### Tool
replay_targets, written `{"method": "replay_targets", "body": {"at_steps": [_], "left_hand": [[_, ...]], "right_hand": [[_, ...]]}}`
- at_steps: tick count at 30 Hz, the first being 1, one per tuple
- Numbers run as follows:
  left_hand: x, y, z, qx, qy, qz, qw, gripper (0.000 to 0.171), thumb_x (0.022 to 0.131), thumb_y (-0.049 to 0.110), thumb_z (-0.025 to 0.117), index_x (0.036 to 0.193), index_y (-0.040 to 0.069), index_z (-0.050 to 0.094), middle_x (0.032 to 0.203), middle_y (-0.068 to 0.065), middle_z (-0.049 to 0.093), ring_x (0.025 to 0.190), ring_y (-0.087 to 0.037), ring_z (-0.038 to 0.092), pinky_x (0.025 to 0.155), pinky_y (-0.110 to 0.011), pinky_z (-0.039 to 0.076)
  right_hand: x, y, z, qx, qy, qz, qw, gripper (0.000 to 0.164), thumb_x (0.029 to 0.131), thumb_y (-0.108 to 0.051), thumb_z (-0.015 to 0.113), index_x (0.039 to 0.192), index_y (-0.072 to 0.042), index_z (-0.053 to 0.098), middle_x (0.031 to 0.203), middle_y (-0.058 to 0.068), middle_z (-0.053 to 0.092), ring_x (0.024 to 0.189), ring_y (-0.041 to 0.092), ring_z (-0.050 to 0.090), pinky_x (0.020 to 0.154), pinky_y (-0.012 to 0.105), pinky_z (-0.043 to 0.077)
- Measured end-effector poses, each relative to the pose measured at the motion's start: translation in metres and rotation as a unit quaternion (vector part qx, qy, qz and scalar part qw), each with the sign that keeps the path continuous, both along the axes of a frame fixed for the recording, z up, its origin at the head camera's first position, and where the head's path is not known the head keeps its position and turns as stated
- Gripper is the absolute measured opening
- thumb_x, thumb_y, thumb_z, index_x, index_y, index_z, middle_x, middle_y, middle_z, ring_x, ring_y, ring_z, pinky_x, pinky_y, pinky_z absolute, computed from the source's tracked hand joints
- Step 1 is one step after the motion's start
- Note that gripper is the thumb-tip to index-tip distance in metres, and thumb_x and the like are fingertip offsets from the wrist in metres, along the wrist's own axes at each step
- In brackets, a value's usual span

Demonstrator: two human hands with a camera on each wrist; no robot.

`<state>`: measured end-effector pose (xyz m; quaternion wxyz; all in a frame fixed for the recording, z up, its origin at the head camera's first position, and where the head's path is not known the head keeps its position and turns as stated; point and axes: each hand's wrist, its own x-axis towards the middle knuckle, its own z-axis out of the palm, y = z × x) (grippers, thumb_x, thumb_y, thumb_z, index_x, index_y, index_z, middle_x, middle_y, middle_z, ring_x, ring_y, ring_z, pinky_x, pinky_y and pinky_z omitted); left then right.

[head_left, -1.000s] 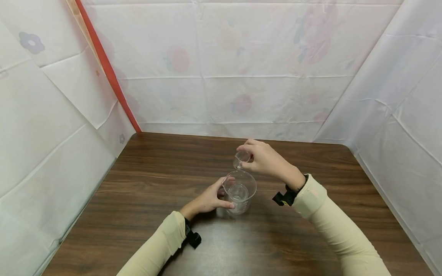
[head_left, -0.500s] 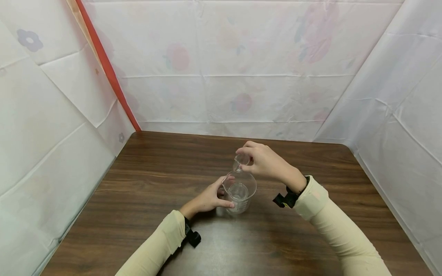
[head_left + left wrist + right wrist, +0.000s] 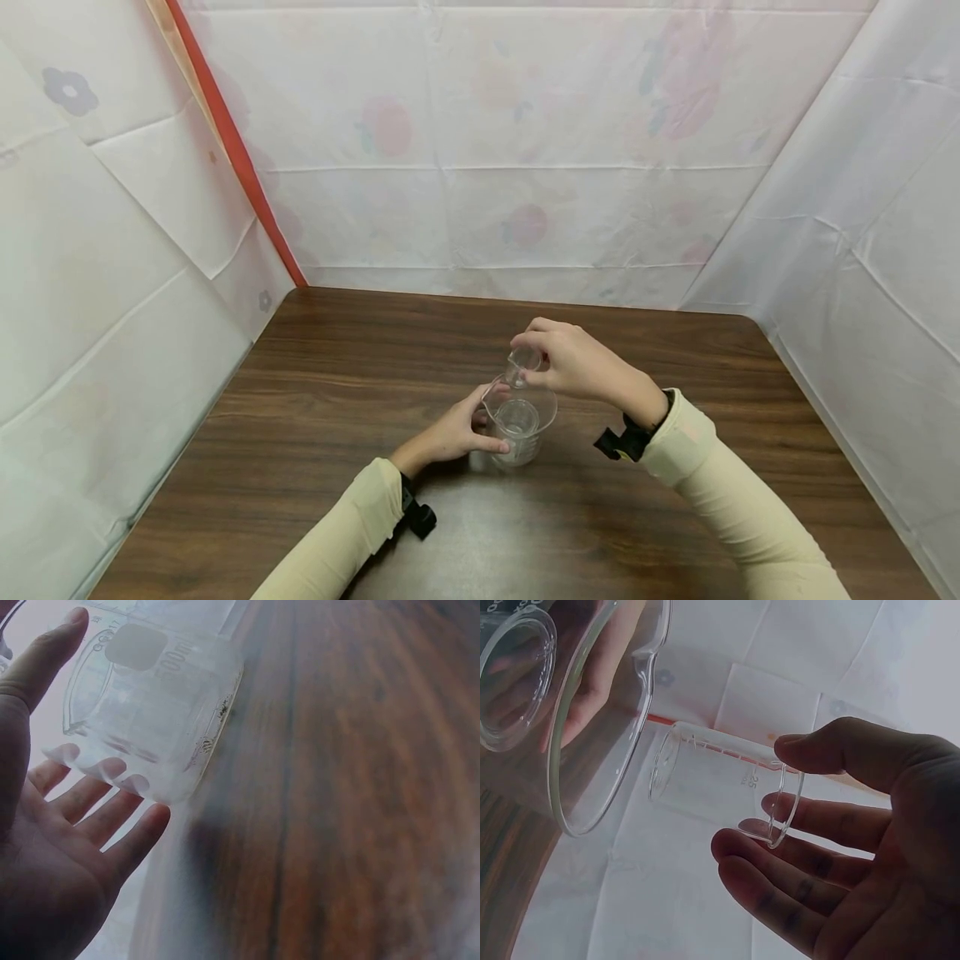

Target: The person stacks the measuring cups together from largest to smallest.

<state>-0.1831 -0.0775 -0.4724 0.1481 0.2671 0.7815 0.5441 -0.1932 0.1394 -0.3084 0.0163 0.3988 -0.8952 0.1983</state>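
Note:
A large clear glass beaker (image 3: 542, 423) marked 500 ml in the left wrist view stands upright on the table. Inside it sits a smaller glass beaker (image 3: 514, 682). My left hand (image 3: 450, 432) holds the large beaker from the left, thumb on the near side and fingers on the far side. Above its far rim, my right hand (image 3: 577, 362) pinches a small glass beaker (image 3: 712, 772) near the rim between thumb and fingers. In the right wrist view this small beaker, with graduation marks, has its base toward the large beaker's mouth, without touching it.
The dark wood-grain table (image 3: 322, 375) bears only this glassware. White printed cloth (image 3: 450, 125) hangs behind and on both sides, with a red strip (image 3: 232, 150) at the back left corner. A black wrist camera (image 3: 420, 518) sits under each forearm.
My right hand has lowered the small beaker toward me, from behind the large beaker to over its far rim. The left hand and the large beaker have stayed still.

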Motion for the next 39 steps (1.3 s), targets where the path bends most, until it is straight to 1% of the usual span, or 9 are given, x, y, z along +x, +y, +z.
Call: {"method": "replay_targets", "body": {"at_steps": [5,8,16,23,29,32,36,39], "left_hand": [[0.0,-0.001,0.0,-0.001,-0.012,-0.002,0.9999,0.09,0.079,0.024,0.082,0.15,0.017,0.029,0.152,-0.006,0.04,0.134,-0.029,0.046,0.106,-0.048,0.043],[0.0,-0.001,0.0,0.0,-0.01,-0.006,0.9999,0.09,0.08,0.024,0.082,0.151,0.016,0.028,0.152,-0.007,0.04,0.134,-0.031,0.046,0.106,-0.049,0.043],[-0.001,-0.001,-0.001,-0.003,-0.007,-0.002,1.0,0.09,0.079,0.022,0.082,0.15,0.014,0.029,0.153,-0.007,0.038,0.137,-0.029,0.043,0.108,-0.048,0.042],[0.001,-0.001,0.001,-0.003,-0.011,-0.012,0.9999,0.095,0.082,0.025,0.08,0.154,0.012,0.02,0.157,-0.009,0.031,0.137,-0.034,0.043,0.108,-0.051,0.041],[0.002,-0.001,0.003,-0.003,-0.015,-0.011,0.9998,0.098,0.082,0.024,0.08,0.155,0.013,0.016,0.158,-0.01,0.03,0.139,-0.036,0.04,0.109,-0.053,0.039],[0.003,-0.002,0.004,0.0,-0.018,-0.012,0.9998,0.099,0.082,0.024,0.08,0.156,0.013,0.014,0.158,-0.011,0.029,0.138,-0.036,0.041,0.109,-0.053,0.039],[0.003,-0.001,0.003,0.008,-0.023,-0.016,0.9996,0.1,0.082,0.024,0.08,0.156,0.012,0.014,0.158,-0.012,0.028,0.136,-0.036,0.043,0.109,-0.053,0.038],[0.002,-0.001,0.003,0.013,-0.017,-0.011,0.9997,0.098,0.081,0.024,0.081,0.155,0.012,0.018,0.158,-0.011,0.029,0.135,-0.034,0.044,0.109,-0.052,0.039]], "right_hand": [[0.003,-0.002,-0.002,0.003,0.0,0.005,1.0,0.03,0.082,-0.008,0.07,0.112,-0.004,0.069,0.096,0.005,0.063,0.072,0.018,0.062,0.063,0.02,0.047],[0.004,-0.003,-0.004,0.011,-0.001,0.005,1.0,0.03,0.083,-0.009,0.071,0.112,-0.004,0.069,0.096,0.005,0.063,0.072,0.019,0.061,0.062,0.019,0.046],[0.005,-0.004,-0.01,0.028,-0.011,0.004,1.0,0.031,0.083,-0.012,0.073,0.113,-0.003,0.069,0.097,0.006,0.063,0.07,0.008,0.053,0.062,0.019,0.045],[0.005,-0.005,-0.017,0.038,-0.019,0.01,0.999,0.031,0.082,-0.014,0.074,0.112,-0.006,0.07,0.096,0.003,0.063,0.07,0.008,0.054,0.062,0.018,0.045],[0.006,-0.004,-0.019,0.042,-0.022,0.017,0.999,0.029,0.082,-0.013,0.074,0.11,-0.007,0.071,0.095,0.002,0.062,0.069,0.007,0.052,0.061,0.018,0.044],[0.006,-0.004,-0.021,0.046,-0.022,0.019,0.999,0.029,0.082,-0.013,0.074,0.11,-0.007,0.071,0.094,0.002,0.062,0.068,0.005,0.051,0.06,0.018,0.044],[0.006,-0.003,-0.023,0.051,-0.025,0.021,0.998,0.03,0.083,-0.014,0.074,0.111,-0.006,0.07,0.095,0.003,0.062,0.067,0.005,0.05,0.06,0.017,0.043],[0.006,-0.003,-0.025,0.049,-0.029,0.024,0.998,0.03,0.083,-0.014,0.073,0.112,-0.006,0.07,0.096,0.003,0.063,0.068,0.005,0.051,0.06,0.017,0.044]]}}
